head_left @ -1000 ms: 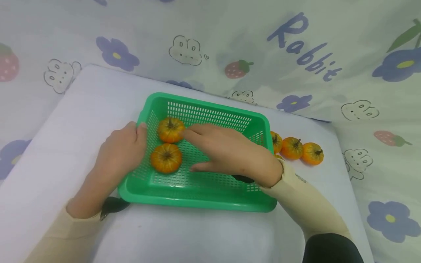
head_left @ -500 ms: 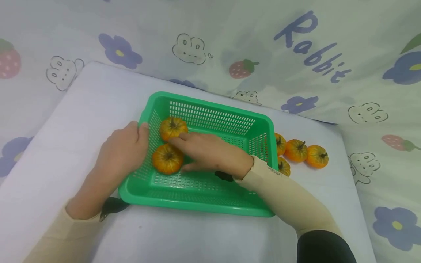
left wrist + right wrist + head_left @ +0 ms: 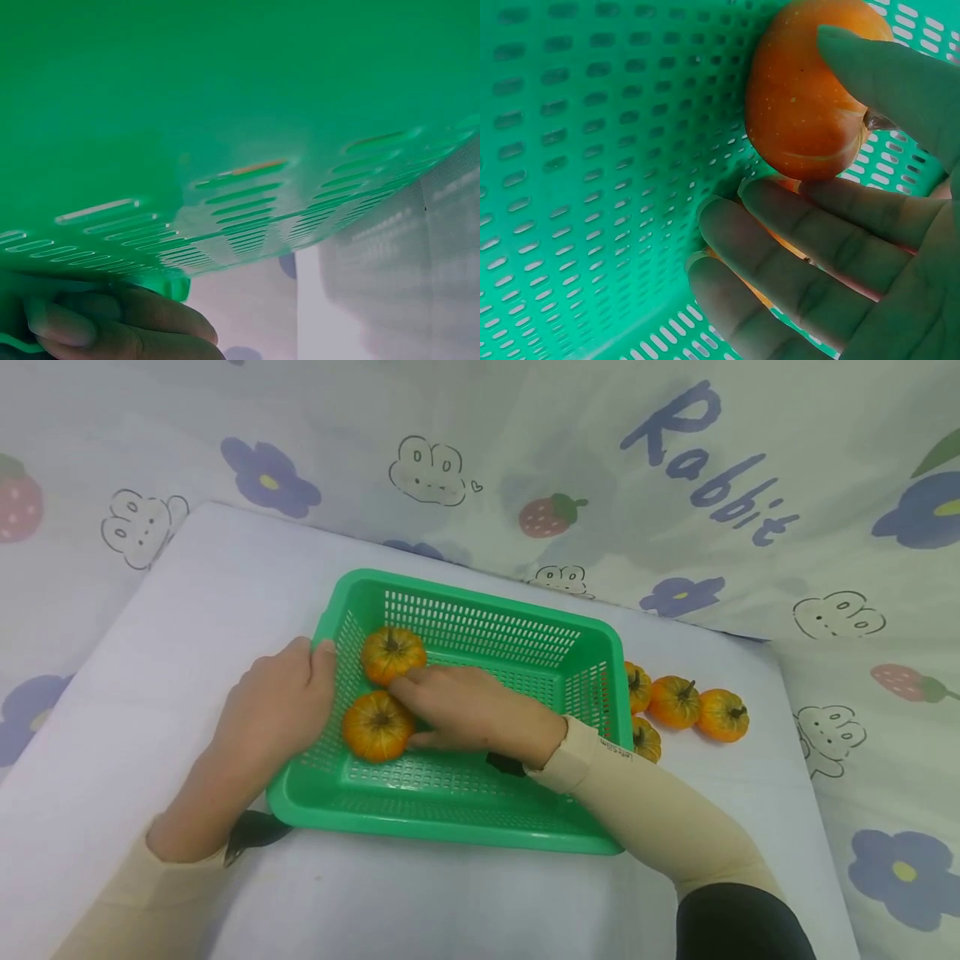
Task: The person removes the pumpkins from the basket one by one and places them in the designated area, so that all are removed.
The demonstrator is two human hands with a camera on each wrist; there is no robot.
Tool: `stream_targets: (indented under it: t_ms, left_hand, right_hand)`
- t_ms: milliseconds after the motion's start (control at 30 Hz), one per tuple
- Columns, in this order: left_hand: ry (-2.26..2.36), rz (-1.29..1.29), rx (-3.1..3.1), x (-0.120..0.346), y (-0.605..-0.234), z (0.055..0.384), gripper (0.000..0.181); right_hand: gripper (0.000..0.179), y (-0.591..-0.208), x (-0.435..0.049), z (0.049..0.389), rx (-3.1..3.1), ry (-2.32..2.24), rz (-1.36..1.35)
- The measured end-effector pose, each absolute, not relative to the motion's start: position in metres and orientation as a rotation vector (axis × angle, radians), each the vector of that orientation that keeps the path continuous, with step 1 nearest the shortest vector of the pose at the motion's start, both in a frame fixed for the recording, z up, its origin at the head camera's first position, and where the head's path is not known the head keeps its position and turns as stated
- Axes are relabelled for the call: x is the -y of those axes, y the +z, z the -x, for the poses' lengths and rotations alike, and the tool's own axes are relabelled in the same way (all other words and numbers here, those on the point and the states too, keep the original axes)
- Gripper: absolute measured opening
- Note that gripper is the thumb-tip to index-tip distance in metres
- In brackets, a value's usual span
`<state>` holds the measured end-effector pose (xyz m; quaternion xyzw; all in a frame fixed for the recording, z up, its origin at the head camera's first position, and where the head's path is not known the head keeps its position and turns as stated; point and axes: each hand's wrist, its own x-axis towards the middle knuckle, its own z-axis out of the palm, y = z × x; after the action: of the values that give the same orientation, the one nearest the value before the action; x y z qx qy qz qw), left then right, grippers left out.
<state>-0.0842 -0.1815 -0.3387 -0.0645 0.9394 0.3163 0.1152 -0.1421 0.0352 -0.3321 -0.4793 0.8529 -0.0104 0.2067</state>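
A green plastic basket [image 3: 480, 591] with slotted walls stands on the white-covered table. Two small orange pumpkins lie at its left end, the farther pumpkin [image 3: 393, 652] behind the nearer pumpkin [image 3: 375, 732]. My left hand [image 3: 281, 702] holds the basket's left rim; its fingers [image 3: 142, 326] show under the rim in the left wrist view. Inside the basket, my right hand [image 3: 465, 710] grips the right side of the nearer pumpkin. In the right wrist view its thumb [image 3: 889, 79] lies over that pumpkin, the other fingers reaching between the two.
Beyond the basket's right wall, several more pumpkins [image 3: 673, 702] sit on the table [image 3: 247, 585]. A dark strap piece [image 3: 258, 829] hangs at the left wrist, by the basket's near left corner. A patterned cloth [image 3: 480, 435] rises behind the table.
My right hand has gone from beside the farther pumpkin to the nearer one, which has shifted slightly toward me. My left hand stays on the rim.
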Motion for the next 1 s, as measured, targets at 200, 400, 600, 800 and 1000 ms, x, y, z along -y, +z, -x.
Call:
stream_targets:
  t_ms: [200,400,600,800,1000]
  left_hand:
    - [0.928,0.188,-2.751,0.182,-0.339,0.084,0.061]
    - [0.925,0.181,-2.764,0.182,-0.339,0.085,0.060]
    - [0.927,0.185,-2.767,0.182,-0.339,0.085,0.060]
    - [0.935,0.189,-2.753,0.182,-0.339,0.085,0.060]
    - [0.937,0.186,-2.757,0.183,-0.340,0.085,0.060]
  right_hand:
    - [0.060,-0.334,-0.034,0.142,-2.378,-0.020,1.331]
    - [0.055,-0.338,-0.034,0.141,-2.362,-0.040,1.334]
    - [0.055,-0.340,-0.034,0.141,-2.359,-0.040,1.333]
    - [0.056,-0.341,-0.033,0.141,-2.363,-0.036,1.333]
    - [0.062,-0.342,-0.031,0.140,-2.351,-0.051,1.343]
